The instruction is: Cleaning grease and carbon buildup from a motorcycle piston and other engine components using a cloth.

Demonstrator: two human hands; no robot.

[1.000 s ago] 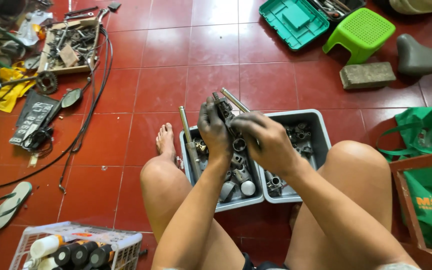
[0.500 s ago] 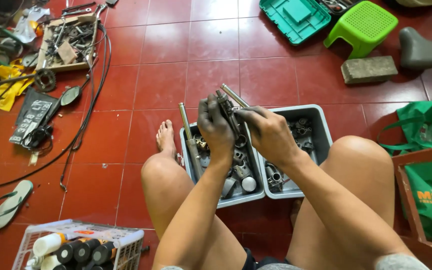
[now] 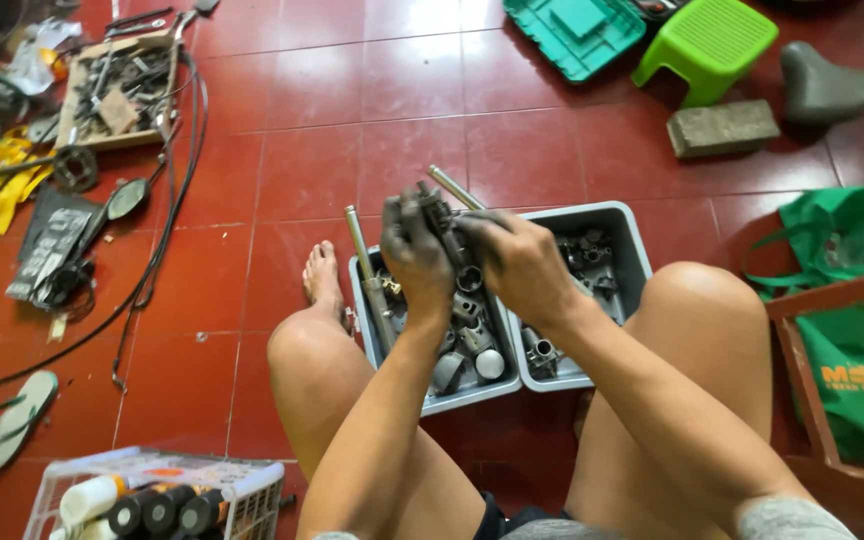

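At the bottom left of the frame we are seeing a white wire basket (image 3: 242, 480) holding bottles, and our bare knees are rising at the bottom centre and right. Just above them, in the middle of the frame, our left hand (image 3: 417, 255) is curling tight around a dark metal part (image 3: 439, 212), and our right hand (image 3: 520, 262) is closing on the same part from the other side, so both greasy hands are gripping it together. We are holding it over two grey trays (image 3: 620, 232) that are sitting side by side on the red tile floor (image 3: 312, 170), both filled with small metal pieces. A long metal rod (image 3: 364, 262) is leaning over the left tray's edge, beside our bare foot (image 3: 323, 277). At the left edge a sandal (image 3: 7, 422) is lying near a black cable (image 3: 167, 220). To the right a green bag (image 3: 857, 330) is sitting behind a wooden frame. Farther up, a grey brick (image 3: 722, 128), a green stool (image 3: 707, 45), a black bicycle seat (image 3: 824, 85) and a teal case (image 3: 572, 35) are resting in the upper right, and a wooden box of tools (image 3: 117, 90) is lying in the upper left.
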